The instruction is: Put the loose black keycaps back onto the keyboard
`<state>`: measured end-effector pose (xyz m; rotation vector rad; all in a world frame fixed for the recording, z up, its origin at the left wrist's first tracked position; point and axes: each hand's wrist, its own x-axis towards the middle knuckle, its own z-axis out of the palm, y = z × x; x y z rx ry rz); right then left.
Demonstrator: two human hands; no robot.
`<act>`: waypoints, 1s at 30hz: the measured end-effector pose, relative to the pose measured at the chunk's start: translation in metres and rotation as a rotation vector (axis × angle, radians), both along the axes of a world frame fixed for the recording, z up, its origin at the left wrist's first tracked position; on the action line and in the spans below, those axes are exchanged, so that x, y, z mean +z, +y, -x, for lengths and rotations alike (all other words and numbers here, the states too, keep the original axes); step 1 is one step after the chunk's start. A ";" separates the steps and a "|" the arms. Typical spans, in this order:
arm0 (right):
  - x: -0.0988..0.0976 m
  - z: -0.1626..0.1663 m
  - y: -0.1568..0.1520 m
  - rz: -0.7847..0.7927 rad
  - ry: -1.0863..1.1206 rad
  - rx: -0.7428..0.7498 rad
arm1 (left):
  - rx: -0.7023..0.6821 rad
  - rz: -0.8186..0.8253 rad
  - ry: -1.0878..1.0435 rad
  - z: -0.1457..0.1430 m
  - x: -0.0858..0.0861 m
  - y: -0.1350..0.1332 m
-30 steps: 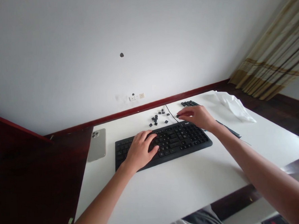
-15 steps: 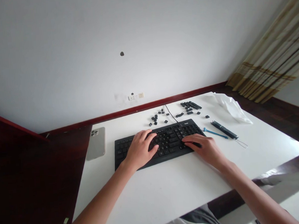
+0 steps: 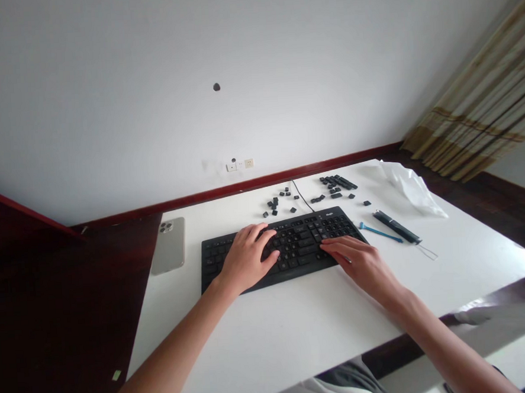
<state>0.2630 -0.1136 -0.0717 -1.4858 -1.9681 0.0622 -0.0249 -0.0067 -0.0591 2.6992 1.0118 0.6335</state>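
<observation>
A black keyboard (image 3: 302, 259) lies across the white table, some of its key places looking bare. My left hand (image 3: 247, 254) rests over its left-middle part, fingers spread, thumb apart. Over the right side, near the arrow keys, my right hand (image 3: 352, 255) has thumb and fingertips brought together in a pinch. Whatever sits between those fingertips is too small to make out. Loose black keycaps (image 3: 273, 204) are scattered behind the keyboard, with more keycaps (image 3: 339, 182) grouped farther right.
A blue stick-like tool (image 3: 381, 233) and a dark case with a wire loop (image 3: 396, 227) lie right of the keyboard. The phone (image 3: 168, 247) is at the table's left edge, a white plastic bag (image 3: 416, 190) at the back right. A cable (image 3: 303, 197) runs toward the wall.
The view has shifted slightly. Both hands keep nearly the same places on the keyboard, and the right hand's pose has altered a little.
</observation>
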 end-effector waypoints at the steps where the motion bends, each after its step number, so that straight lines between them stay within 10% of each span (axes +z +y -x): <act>1: 0.000 0.001 -0.001 -0.009 -0.013 0.000 | 0.000 -0.001 0.000 0.000 0.000 0.000; 30: -0.012 0.021 -0.016 -0.072 -0.434 -0.181 | 0.010 -0.016 0.043 -0.002 -0.001 -0.003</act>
